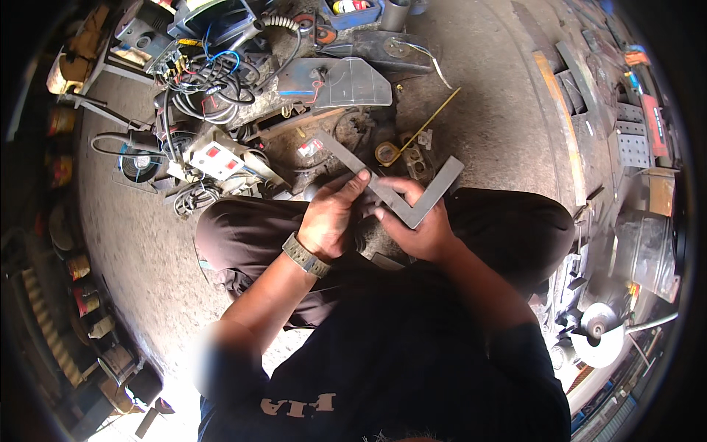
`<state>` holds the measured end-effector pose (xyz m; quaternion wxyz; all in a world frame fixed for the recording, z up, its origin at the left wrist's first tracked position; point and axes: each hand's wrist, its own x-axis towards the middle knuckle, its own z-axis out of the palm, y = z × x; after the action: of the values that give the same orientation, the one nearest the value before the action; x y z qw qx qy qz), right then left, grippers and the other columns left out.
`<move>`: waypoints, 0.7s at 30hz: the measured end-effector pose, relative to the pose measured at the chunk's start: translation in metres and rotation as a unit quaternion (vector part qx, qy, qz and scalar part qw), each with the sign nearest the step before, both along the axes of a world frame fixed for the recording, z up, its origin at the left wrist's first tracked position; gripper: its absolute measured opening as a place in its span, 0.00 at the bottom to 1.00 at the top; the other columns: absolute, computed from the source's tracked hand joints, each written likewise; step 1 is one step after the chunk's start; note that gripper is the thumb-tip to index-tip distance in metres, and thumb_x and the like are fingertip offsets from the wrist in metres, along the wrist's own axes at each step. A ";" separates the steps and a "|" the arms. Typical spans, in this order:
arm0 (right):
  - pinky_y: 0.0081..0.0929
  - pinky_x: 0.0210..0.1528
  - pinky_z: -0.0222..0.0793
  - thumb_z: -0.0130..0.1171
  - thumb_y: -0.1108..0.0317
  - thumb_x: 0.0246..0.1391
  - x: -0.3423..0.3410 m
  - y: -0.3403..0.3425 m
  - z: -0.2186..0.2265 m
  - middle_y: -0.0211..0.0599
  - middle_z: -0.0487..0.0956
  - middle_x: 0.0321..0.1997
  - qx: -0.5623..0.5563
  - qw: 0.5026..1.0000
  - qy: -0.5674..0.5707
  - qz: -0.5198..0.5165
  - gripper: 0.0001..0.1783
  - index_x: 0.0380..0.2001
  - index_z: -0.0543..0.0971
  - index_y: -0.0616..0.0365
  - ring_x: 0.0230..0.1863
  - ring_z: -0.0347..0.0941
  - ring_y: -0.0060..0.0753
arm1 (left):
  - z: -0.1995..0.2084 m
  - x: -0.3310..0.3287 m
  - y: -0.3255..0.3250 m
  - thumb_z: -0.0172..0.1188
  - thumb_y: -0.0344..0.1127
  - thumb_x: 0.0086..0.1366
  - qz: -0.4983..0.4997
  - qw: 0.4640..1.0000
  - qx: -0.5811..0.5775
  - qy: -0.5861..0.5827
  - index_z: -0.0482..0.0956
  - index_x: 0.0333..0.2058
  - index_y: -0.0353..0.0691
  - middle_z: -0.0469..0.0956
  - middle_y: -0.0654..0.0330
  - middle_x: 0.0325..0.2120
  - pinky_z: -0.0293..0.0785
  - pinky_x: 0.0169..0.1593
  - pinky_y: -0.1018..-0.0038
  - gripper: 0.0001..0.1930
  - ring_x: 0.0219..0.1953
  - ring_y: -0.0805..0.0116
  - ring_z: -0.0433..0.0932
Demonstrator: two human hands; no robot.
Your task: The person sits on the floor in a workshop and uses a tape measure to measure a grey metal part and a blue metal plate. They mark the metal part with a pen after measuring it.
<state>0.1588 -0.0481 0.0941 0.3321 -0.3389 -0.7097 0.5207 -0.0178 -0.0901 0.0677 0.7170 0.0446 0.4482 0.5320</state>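
Observation:
An L-shaped flat grey metal bar (442, 184) is held above my lap, its corner pointing toward me. My left hand (330, 219), with a watch (305, 255) on its wrist, is closed on the long arm, thumb lying on the upper face. Around the part near the corner, my right hand (425, 230) is closed, with its thumb and fingers on opposite edges. The short arm rises free to the right. Just beyond my hands, a yellow tape measure (386, 153) lies on the ground with its blade (431, 118) pulled out. A small metal block sits beside it (417, 163).
Coiled cables (213, 96) and a white power strip (218, 159) lie at left. Ahead is a grey angular panel (346, 81), with a blue bin (353, 11) behind it. Metal offcuts, a perforated plate (632, 140) and a round disc (598, 331) lie along the right.

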 end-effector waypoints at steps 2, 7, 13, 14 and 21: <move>0.29 0.52 0.77 0.68 0.73 0.55 0.007 -0.012 -0.017 0.39 0.84 0.45 -0.002 1.000 -0.003 -0.030 0.31 0.61 0.72 0.65 0.45 0.82 0.29 | 0.001 -0.005 0.012 0.61 0.48 0.73 -0.077 0.991 0.026 0.106 0.81 0.45 0.31 0.83 0.59 0.36 0.79 0.43 0.72 0.21 0.38 0.70 0.81; 0.21 0.35 0.70 0.64 0.67 0.63 0.039 -0.030 -0.037 0.33 0.82 0.36 -0.288 0.945 0.059 -0.147 0.19 0.53 0.77 0.64 0.31 0.74 0.17 | 0.011 -0.016 0.074 0.62 0.45 0.73 -0.282 0.898 0.092 0.324 0.81 0.46 0.31 0.81 0.60 0.32 0.78 0.41 0.74 0.19 0.35 0.71 0.81; 0.16 0.18 0.55 0.57 0.69 0.69 -0.003 -0.003 -0.054 0.32 0.79 0.27 -0.407 0.863 0.217 -0.206 0.06 0.40 0.79 0.59 0.17 0.64 0.13 | -0.016 -0.023 0.093 0.63 0.47 0.72 -0.106 0.954 0.045 0.277 0.79 0.55 0.35 0.83 0.60 0.42 0.78 0.40 0.74 0.22 0.38 0.70 0.81; 0.16 0.17 0.55 0.57 0.70 0.69 -0.009 0.004 -0.059 0.33 0.79 0.27 -0.414 0.855 0.233 -0.206 0.05 0.39 0.79 0.58 0.16 0.64 0.13 | -0.026 -0.023 0.091 0.62 0.45 0.73 -0.011 0.980 0.002 0.199 0.76 0.58 0.34 0.82 0.58 0.49 0.80 0.42 0.69 0.23 0.42 0.66 0.82; 0.16 0.15 0.54 0.58 0.68 0.70 -0.045 0.039 -0.085 0.34 0.78 0.29 -0.456 0.828 0.276 -0.177 0.04 0.40 0.78 0.56 0.14 0.61 0.15 | -0.093 -0.056 0.122 0.60 0.34 0.73 0.244 0.969 0.027 0.028 0.75 0.55 0.33 0.82 0.53 0.45 0.83 0.45 0.61 0.16 0.43 0.57 0.83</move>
<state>0.1142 -0.0095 0.0095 0.4084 -0.4143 -0.1984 0.7888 -0.0743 0.0323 -0.0257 0.5514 -0.0325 0.4508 0.7012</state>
